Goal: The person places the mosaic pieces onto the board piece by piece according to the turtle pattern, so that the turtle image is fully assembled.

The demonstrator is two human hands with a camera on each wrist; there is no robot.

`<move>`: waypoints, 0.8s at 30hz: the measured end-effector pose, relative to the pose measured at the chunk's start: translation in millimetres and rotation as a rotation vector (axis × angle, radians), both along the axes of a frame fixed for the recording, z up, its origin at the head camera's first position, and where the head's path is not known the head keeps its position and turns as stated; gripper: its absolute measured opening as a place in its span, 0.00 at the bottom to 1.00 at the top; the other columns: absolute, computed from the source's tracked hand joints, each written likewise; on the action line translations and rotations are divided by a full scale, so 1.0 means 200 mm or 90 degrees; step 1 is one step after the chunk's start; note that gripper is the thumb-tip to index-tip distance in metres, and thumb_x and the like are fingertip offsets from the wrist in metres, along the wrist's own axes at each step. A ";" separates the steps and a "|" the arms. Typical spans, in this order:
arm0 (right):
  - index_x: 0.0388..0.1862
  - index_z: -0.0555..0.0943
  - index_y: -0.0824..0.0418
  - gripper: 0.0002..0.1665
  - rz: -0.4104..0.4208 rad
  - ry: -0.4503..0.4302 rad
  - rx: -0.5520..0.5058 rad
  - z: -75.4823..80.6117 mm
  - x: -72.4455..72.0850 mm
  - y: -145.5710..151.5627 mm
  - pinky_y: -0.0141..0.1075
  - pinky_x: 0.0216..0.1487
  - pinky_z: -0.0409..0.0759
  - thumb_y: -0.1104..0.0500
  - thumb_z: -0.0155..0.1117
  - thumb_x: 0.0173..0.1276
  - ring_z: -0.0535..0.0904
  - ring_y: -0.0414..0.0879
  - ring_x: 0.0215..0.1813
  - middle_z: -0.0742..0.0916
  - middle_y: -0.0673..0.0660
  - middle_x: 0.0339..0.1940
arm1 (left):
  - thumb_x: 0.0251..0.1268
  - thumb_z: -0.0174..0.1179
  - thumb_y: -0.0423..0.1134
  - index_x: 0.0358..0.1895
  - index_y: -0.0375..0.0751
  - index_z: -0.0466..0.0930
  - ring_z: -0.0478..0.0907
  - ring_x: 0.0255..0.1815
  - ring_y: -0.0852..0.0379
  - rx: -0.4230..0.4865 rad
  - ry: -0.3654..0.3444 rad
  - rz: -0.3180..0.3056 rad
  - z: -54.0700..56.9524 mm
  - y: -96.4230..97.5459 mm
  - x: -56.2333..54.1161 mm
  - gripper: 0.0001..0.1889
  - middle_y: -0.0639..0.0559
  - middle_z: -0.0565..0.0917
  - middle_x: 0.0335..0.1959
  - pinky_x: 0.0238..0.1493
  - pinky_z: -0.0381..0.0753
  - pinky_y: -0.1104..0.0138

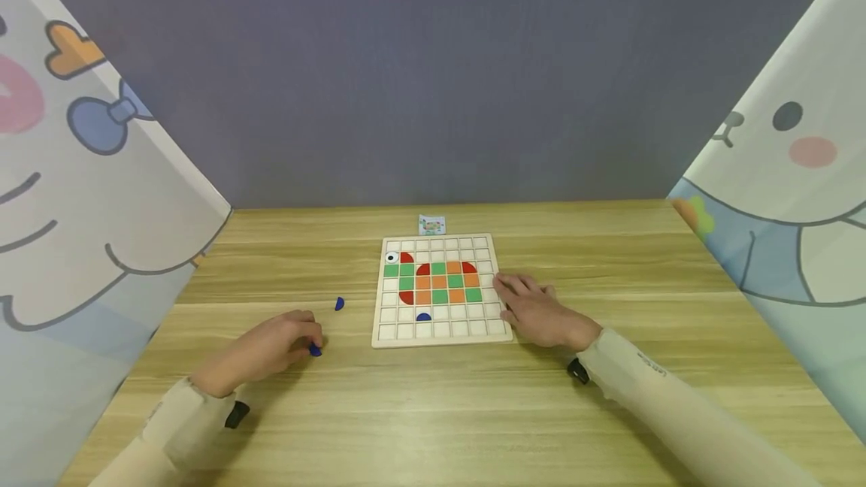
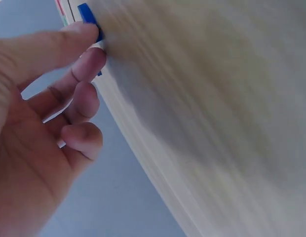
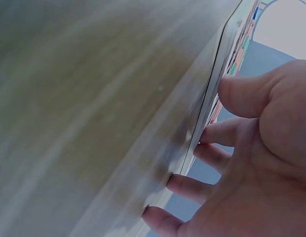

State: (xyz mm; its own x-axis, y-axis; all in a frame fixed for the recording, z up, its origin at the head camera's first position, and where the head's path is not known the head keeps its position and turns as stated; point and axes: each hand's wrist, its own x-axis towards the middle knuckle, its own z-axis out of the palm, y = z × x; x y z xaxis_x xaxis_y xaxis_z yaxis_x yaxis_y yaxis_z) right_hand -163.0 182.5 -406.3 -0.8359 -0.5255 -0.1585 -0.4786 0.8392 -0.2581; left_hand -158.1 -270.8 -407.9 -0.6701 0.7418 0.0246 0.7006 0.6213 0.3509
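a light wooden tabletop (image 1: pixel 609 261) with long grain lines fills the near and middle of the scene. at its far edge stands a plain grey-purple wall (image 1: pixel 433 74). on the left a pale panel (image 1: pixel 81 194) slants in, printed with a cartoon face, a blue bow and an orange shape. on the right a matching panel (image 1: pixel 791 194) shows a dark eye and pink cheek; it may be fabric. the light is soft and even.

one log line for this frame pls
left hand: pinches blue piece on table | right hand: rests on board right edge | spare blue piece: loose
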 end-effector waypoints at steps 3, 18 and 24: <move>0.75 0.51 0.67 0.34 0.000 -0.002 0.000 0.00 0.00 0.00 0.61 0.52 0.61 0.54 0.46 0.77 0.50 0.60 0.72 0.56 0.62 0.74 | 0.53 0.70 0.34 0.36 0.49 0.80 0.73 0.30 0.64 -0.001 -0.006 0.037 0.00 0.02 0.01 0.10 0.62 0.75 0.30 0.31 0.77 0.68; 0.74 0.52 0.67 0.34 -0.006 0.002 0.004 -0.02 0.01 0.00 0.61 0.52 0.61 0.55 0.47 0.76 0.51 0.60 0.71 0.57 0.62 0.74 | 0.52 0.69 0.29 0.28 0.46 0.74 0.63 0.21 0.65 -0.042 0.011 0.134 0.01 0.14 0.07 0.12 0.61 0.69 0.21 0.21 0.65 0.71; 0.74 0.52 0.67 0.34 -0.005 0.004 0.000 -0.01 0.00 0.00 0.61 0.52 0.61 0.55 0.47 0.76 0.51 0.60 0.72 0.57 0.62 0.74 | 0.52 0.68 0.27 0.26 0.46 0.73 0.63 0.24 0.64 -0.029 0.051 0.115 0.01 0.16 0.06 0.13 0.59 0.69 0.24 0.25 0.67 0.70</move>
